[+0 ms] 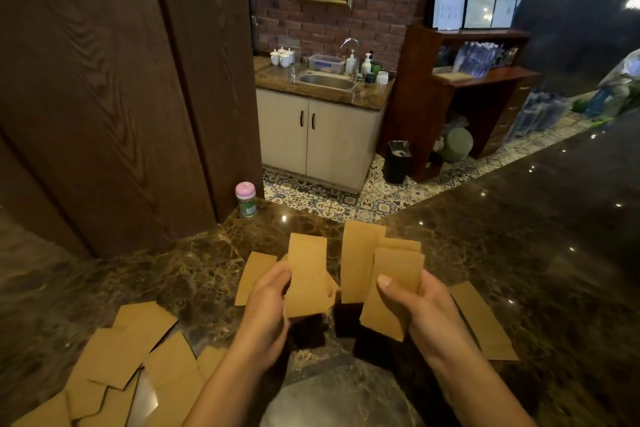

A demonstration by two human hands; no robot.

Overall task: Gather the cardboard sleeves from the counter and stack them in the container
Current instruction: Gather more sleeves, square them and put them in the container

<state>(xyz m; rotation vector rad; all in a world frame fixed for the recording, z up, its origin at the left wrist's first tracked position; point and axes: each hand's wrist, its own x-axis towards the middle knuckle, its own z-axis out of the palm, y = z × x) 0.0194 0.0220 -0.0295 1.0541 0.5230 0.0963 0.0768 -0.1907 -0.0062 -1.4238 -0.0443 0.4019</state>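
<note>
**A:** What lies at the far left?

**B:** A loose heap of flat tan cardboard sleeves [131,367]. They overlap one another on the dark brown marble counter [519,253], close to its near edge. Further back, by the wood panelling, stands a small green jar with a pink lid [246,199].

**A:** And the left hand?

**B:** The left hand [268,308] is raised over the counter and pinches an upright tan sleeve [306,277] by its left side. The thumb is on the near face, and the fingers behind the card are out of sight. A lone flat sleeve [254,276] lies on the counter just beyond that hand.

**A:** Between the hands?

**B:** A tall sleeve [358,260] stands on end, and I cannot tell what holds it. Under it are dark shapes [346,319]. I cannot tell whether they are the container or only shadow.

**A:** The right side?

**B:** The right hand [419,308] grips a small bunch of sleeves [394,288]. Its thumb presses the front and its fingers [428,282] wrap round the far edge. Just to the right, one more long sleeve [483,322] lies flat on the counter, its near end beside the wrist.
</note>
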